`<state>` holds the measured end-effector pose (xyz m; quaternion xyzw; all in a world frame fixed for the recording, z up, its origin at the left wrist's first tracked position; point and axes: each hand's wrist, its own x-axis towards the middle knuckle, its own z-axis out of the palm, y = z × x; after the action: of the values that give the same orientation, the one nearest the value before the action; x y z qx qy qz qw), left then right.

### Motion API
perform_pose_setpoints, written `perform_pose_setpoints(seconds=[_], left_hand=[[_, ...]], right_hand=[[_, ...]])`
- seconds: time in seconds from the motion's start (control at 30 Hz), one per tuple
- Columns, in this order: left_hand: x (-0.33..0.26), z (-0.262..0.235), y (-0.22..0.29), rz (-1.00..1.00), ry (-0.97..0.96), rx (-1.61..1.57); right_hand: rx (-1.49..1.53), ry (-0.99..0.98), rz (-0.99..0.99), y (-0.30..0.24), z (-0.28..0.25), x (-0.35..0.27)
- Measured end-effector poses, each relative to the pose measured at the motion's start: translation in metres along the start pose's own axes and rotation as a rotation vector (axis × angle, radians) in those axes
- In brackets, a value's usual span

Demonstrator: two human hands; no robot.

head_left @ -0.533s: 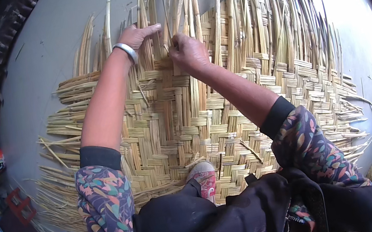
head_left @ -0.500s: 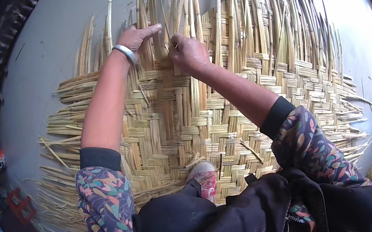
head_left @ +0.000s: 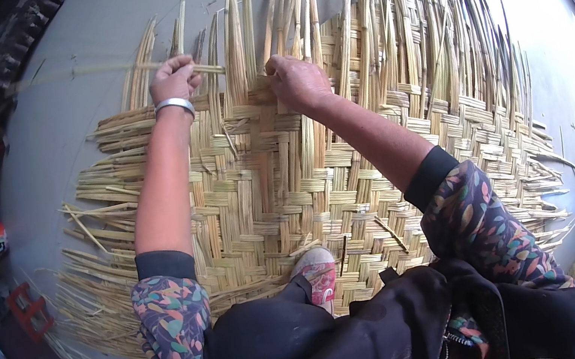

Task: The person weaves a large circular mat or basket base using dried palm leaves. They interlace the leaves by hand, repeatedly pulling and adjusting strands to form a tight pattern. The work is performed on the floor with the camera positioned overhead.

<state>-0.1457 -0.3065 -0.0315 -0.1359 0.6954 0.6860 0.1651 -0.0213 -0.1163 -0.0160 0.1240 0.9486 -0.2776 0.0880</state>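
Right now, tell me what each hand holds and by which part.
The left hand grips a loose reed strip partway along it. The right hand presses fingers on the woven mat; any grip is unclear.

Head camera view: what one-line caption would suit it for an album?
Left hand pulls a loose reed strip across a woven straw mat while right hand presses the weave.

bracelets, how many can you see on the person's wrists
1. A silver bracelet sits on the left wrist, just below the left hand, which is closed on a reed strip. The right hand presses on the woven mat; its wrist looks bare, though its underside is hidden.
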Motion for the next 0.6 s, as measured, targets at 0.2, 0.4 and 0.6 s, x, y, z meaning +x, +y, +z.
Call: perform_pose_setpoints(seconds=[0.2, 0.4, 0.6], left_hand=[[-0.024, -0.013, -0.032, -0.046, 0.193, 0.136], [-0.020, -0.026, -0.029, -0.078, 0.105, -0.025], [-0.016, -0.069, -0.025, -0.048, 0.116, -0.373]], right_hand=[[-0.171, -0.027, -0.091, -0.005, 0.001, -0.005], [-0.368, -0.211, -0.298, -0.018, -0.014, 0.001], [-0.202, -0.074, -0.485, -0.052, 0.007, 0.019]])
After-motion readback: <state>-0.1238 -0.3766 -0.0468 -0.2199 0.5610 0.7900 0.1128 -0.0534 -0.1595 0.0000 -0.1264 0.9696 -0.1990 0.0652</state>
